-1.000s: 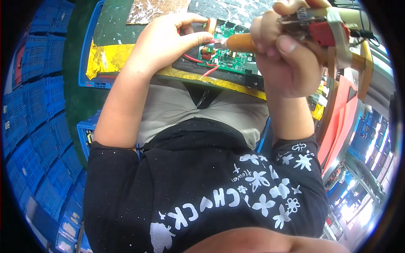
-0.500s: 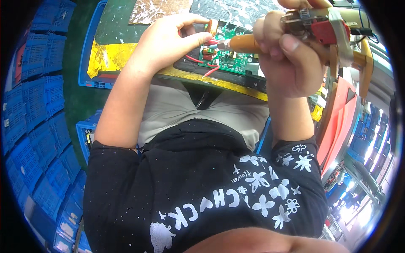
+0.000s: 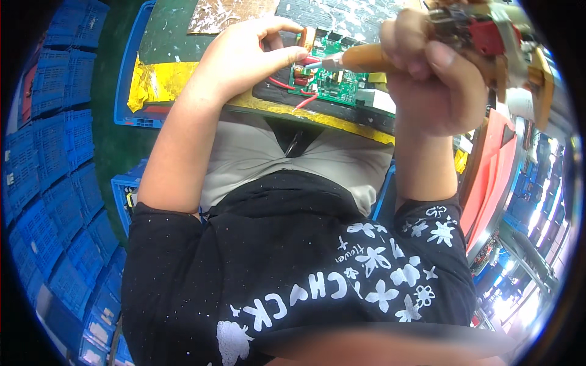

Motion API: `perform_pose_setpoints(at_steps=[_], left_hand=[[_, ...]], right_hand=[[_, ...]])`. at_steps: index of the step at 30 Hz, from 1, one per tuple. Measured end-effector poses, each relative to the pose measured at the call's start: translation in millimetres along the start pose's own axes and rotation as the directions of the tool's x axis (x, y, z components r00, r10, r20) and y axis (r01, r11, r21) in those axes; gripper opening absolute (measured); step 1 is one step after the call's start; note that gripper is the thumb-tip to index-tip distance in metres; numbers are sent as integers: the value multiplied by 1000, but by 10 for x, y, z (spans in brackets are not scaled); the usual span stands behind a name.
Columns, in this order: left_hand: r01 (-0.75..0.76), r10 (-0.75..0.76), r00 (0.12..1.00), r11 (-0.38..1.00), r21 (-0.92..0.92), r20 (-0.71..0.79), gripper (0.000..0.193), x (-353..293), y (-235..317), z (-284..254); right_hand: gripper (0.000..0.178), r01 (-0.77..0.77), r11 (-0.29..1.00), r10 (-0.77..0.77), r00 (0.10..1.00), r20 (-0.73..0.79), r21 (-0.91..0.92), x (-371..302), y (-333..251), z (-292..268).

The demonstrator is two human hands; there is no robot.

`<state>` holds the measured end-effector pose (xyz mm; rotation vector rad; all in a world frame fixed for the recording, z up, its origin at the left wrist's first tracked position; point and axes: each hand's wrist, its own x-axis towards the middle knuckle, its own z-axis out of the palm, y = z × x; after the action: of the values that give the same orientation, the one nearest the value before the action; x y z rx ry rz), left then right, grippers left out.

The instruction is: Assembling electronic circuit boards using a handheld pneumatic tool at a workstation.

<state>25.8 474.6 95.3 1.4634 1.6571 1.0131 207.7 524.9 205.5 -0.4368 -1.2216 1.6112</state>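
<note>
**A:** ok, what are the hands up to here?

**B:** Left hand [image 3: 244,58] is at the far-left corner of the green circuit board [image 3: 332,93]. Thumb and index tips are right at the copper-coloured coil [image 3: 309,39], but I honestly can't tell if they're clamped on it or just resting there. Right hand [image 3: 436,82] is wrapped firmly around an orange-handled tool [image 3: 366,58], whose tip reaches over the board's left part, just beside the left thumb. Can't make out actual contact.

**A:** so how far along is it?

**B:** My guess: mid-job. The coil and a white block [image 3: 375,99] at the board's right end already look seated. A red lead [image 3: 306,102] crosses the near edge, its end poking off the board, so maybe that's left to sort out. Joints are too small to judge.

**A:** and around it?

**B:** Yellow tape [image 3: 162,84] runs along the bench edge on the near side of the board, a brown sheet [image 3: 232,15] lies beyond it to the left, and blue crates [image 3: 49,91] are stacked well off to its left.
</note>
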Motion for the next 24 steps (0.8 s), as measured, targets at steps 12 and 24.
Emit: perform_pose_setpoints(at_steps=[12, 24], left_hand=[[-3, -3, 998, 995, 101, 57, 49, 38, -28, -43], [49, -52, 995, 998, 40, 81, 45, 6, -9, -70]], right_hand=[[17, 134, 986, -77, 891, 447, -98, 147, 130, -30], [9, 64, 944, 48, 944, 327, -323, 204, 245, 380]])
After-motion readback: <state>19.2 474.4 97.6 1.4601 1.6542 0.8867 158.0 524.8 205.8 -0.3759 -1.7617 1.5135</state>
